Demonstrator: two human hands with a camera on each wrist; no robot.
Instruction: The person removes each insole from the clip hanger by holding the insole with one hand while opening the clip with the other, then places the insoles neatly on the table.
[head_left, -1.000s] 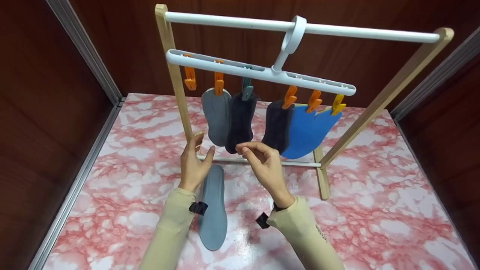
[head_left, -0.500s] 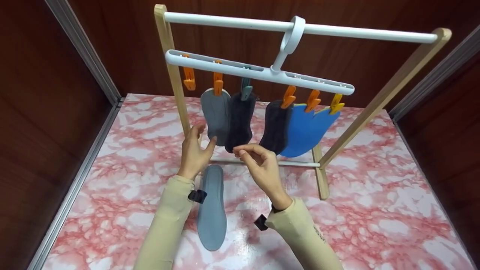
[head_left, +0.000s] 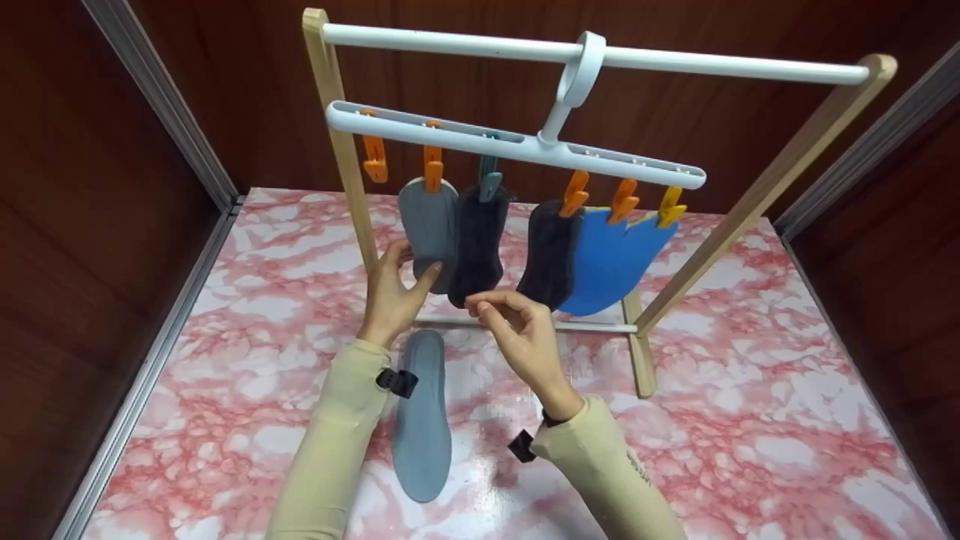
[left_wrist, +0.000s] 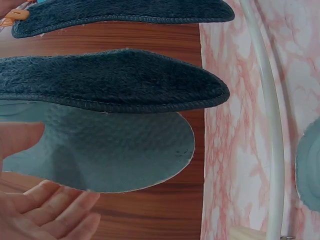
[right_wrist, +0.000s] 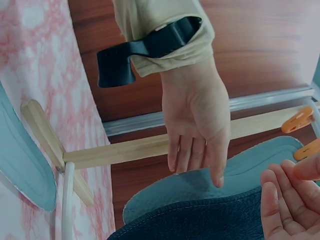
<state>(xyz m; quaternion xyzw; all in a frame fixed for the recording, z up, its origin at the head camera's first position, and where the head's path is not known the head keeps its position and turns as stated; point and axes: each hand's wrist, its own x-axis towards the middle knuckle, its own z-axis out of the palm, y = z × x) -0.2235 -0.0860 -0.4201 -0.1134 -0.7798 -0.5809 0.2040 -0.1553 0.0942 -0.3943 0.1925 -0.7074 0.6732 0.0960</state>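
A grey insole (head_left: 429,225) hangs from an orange clip on the white clip hanger (head_left: 450,136). My left hand (head_left: 396,296) straddles its lower part, thumb in front and relaxed fingers beyond the edge, as the left wrist view shows. Beside it a dark fuzzy insole (left_wrist: 125,82) hangs from a teal clip (head_left: 490,186). My right hand (head_left: 531,334) is near that insole's lower end, fingers loosely bent, thumb near the index finger and nothing held. Another grey insole (head_left: 424,427) lies flat on the table below the left hand.
A wooden rack with a white top bar (head_left: 465,43) carries the hanger. Further right hang a second dark insole (head_left: 551,251) and blue insoles (head_left: 615,262). One orange clip (head_left: 375,169) at the left end holds nothing. Wood-grain panels surround the pink marbled table (head_left: 750,420).
My left hand has moved up and slightly right, from beside the hanging grey insole to around its lower part. The right hand stays almost where it was.
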